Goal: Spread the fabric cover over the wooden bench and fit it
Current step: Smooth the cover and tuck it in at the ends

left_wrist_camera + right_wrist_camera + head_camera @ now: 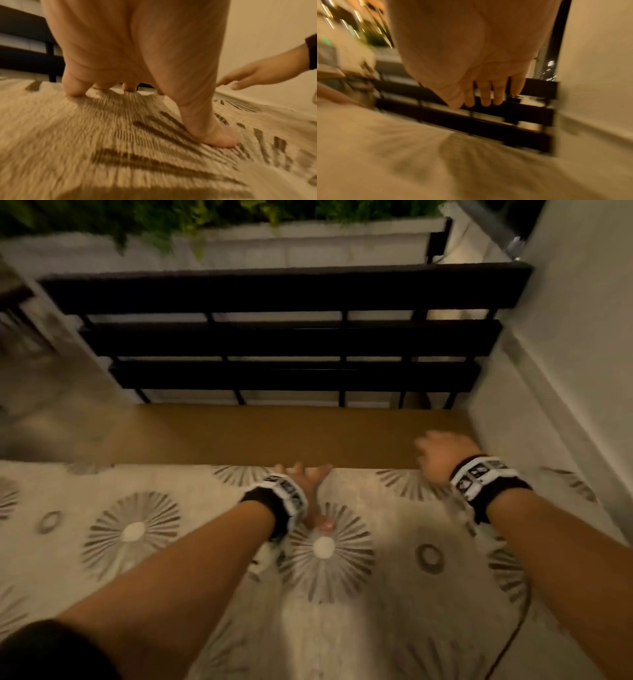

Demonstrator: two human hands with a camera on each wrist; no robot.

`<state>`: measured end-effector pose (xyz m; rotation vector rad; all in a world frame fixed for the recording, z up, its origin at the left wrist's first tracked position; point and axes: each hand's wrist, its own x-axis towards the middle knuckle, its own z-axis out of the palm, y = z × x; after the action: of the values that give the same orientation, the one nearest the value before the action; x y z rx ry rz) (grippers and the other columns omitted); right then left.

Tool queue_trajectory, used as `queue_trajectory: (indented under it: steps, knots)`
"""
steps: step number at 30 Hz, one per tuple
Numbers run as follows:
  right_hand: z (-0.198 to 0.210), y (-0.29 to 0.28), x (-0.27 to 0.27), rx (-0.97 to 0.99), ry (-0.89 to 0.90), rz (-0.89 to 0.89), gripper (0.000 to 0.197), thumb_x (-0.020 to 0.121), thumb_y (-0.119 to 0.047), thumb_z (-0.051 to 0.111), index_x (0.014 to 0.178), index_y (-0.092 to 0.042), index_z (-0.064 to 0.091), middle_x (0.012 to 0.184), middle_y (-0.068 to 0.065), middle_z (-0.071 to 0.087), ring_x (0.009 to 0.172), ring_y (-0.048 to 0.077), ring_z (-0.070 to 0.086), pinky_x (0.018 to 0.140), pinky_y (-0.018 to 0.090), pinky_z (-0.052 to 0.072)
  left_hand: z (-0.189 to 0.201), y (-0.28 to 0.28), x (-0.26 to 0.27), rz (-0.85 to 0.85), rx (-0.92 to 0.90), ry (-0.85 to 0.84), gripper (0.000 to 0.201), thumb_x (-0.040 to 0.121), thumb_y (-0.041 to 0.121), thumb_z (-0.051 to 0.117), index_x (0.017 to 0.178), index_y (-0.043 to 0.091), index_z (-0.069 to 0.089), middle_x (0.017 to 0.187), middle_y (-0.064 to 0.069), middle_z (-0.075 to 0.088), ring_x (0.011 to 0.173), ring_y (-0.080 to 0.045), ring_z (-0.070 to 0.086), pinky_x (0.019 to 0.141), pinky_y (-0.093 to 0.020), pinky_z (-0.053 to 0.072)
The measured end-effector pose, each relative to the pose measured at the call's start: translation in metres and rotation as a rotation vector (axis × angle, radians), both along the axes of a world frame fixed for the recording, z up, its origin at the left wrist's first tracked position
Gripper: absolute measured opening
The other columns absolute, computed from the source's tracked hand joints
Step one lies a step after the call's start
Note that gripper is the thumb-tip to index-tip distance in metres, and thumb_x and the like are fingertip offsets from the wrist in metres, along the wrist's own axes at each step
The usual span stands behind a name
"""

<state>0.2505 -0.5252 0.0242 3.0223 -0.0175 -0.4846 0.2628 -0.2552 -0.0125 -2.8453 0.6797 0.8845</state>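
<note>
1. Head view shows a pale wall (pixel 565 344) close on the right of the bench (pixel 274 433), a dark slatted backrest (pixel 281 337) behind the seat, and green plants (pixel 178 217) in a white planter (pixel 308 244) beyond it.
2. A thin dark cable (pixel 513 635) trails over the cover (pixel 212 559) near the right forearm.
3. The cover lies spread over the near part of the seat, its long axis running left to right along the bench; its far edge runs parallel to the backrest, leaving a bare brown strip of seat between them.
4. The cover is a ribbed, woven cloth, cream with grey sunburst rounds and small rings; the seat is smooth brown wood, the backrest flat dark slats on thin bars.
5. The left hand (pixel 310 484) presses on the cover at its far edge, fingers spread and straight, thumb (pixel 217 136) planted on a sunburst.
6. The right hand (pixel 442 453) hovers above the bare seat near the wall, fingers (pixel 485 94) loosely extended and gripping nothing; it is blurred.
</note>
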Motion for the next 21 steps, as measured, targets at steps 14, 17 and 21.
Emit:
queue_trajectory:
  steps: [14,17,21]
  knots:
    - [-0.022,0.453,0.044,0.371,0.187,0.285,0.049,0.098,-0.038,0.033,0.143,-0.019,0.038,0.149,0.009,0.037,0.134,0.030,0.038,0.109,0.045,0.036,-0.010,0.379,0.032,0.298,-0.034,-0.148,0.056,0.097,0.050,0.030,0.149,0.034,0.018,0.159,-0.013,0.014,0.144,-0.037,0.015,0.117,-0.050,0.016]
    - [-0.031,0.542,0.064,0.381,0.200,0.328,0.053,0.095,-0.037,0.040,0.145,-0.024,0.032,0.150,0.009,0.036,0.133,0.031,0.038,0.108,0.044,0.036,-0.019,0.456,0.056,0.331,-0.046,-0.138,0.058,0.095,0.055,0.032,0.148,0.039,0.018,0.159,-0.010,0.016,0.144,-0.035,0.016,0.117,-0.050,0.017]
    - [-0.051,0.597,0.085,0.232,0.262,0.276,0.073,0.082,-0.039,0.054,0.147,-0.032,0.021,0.145,0.013,0.034,0.129,0.038,0.039,0.108,0.043,0.037,-0.029,0.552,0.085,0.407,0.013,-0.092,0.064,0.093,0.059,0.032,0.150,0.036,0.013,0.159,-0.013,0.014,0.146,-0.036,0.012,0.118,-0.049,0.014]
